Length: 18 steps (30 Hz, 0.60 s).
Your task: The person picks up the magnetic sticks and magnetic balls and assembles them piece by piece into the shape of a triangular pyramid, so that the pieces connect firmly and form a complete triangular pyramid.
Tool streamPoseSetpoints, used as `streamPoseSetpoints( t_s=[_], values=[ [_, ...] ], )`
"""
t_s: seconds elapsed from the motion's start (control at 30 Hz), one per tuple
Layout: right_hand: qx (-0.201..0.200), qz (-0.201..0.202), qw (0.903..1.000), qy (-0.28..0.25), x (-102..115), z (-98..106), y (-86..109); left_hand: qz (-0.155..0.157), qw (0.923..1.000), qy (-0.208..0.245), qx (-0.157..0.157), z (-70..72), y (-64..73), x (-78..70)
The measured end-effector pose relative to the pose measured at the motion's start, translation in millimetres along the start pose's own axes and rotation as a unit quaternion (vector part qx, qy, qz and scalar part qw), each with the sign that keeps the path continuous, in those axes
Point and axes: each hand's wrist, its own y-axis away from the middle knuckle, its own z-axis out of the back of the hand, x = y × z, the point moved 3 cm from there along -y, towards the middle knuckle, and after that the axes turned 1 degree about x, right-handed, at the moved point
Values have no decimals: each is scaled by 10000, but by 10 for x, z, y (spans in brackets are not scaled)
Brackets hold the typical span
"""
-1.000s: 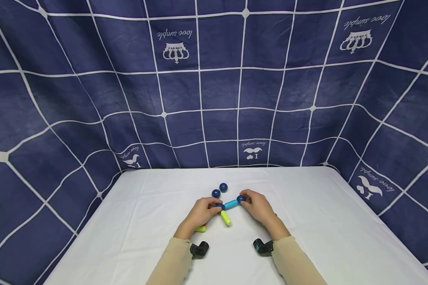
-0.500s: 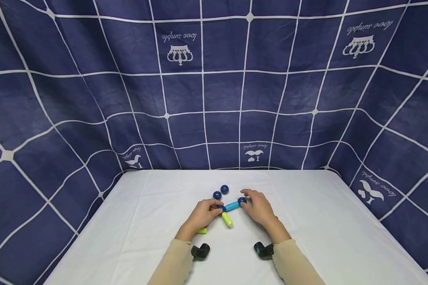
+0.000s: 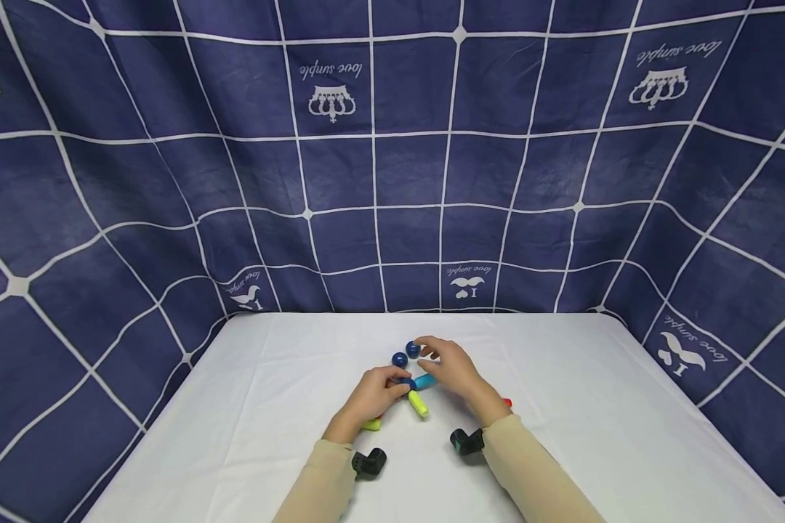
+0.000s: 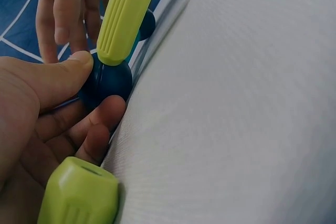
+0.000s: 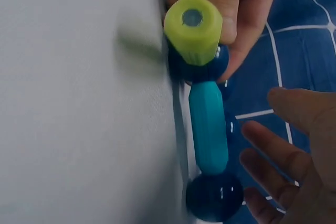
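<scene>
Between thumb and fingers, my left hand (image 3: 370,396) pinches a dark blue ball (image 4: 107,85). Joined to that ball are a yellow-green rod (image 3: 418,404) and a light blue rod (image 5: 208,127). A second dark blue ball (image 5: 214,196) caps the light blue rod's far end; my right hand hides it in the head view. My right hand (image 3: 455,369) hovers over the light blue rod with fingers spread and nothing held. Its fingertips are beside a loose dark blue ball (image 3: 413,349); whether they touch it I cannot tell. Another loose dark blue ball (image 3: 400,360) lies just left of that one.
Under the left wrist lies another yellow-green rod (image 3: 371,424), with a bit of red beside it. A red piece (image 3: 507,402) shows from behind the right forearm. White cloth (image 3: 268,407) covers the table, and a blue checked curtain (image 3: 405,174) hangs behind and at the sides.
My right hand has let go of the ball at the light blue rod's end and moved left and back to the loose balls. My left hand keeps its pinch in place.
</scene>
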Motion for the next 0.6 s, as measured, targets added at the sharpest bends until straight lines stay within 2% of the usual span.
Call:
streamPoseSetpoints(
  t_s=[0.23,0.43,0.6],
  values=[
    [589,42,9983,12,100,-171,-156,1,10000,73,9,28,22,33],
    [489,51,9965,680,112,-245,-233,-20,10000,41,31,22,23,39],
    [519,-54,9952,829,89,-273,-270,23,10000,50,18,10,1,29]
  ],
)
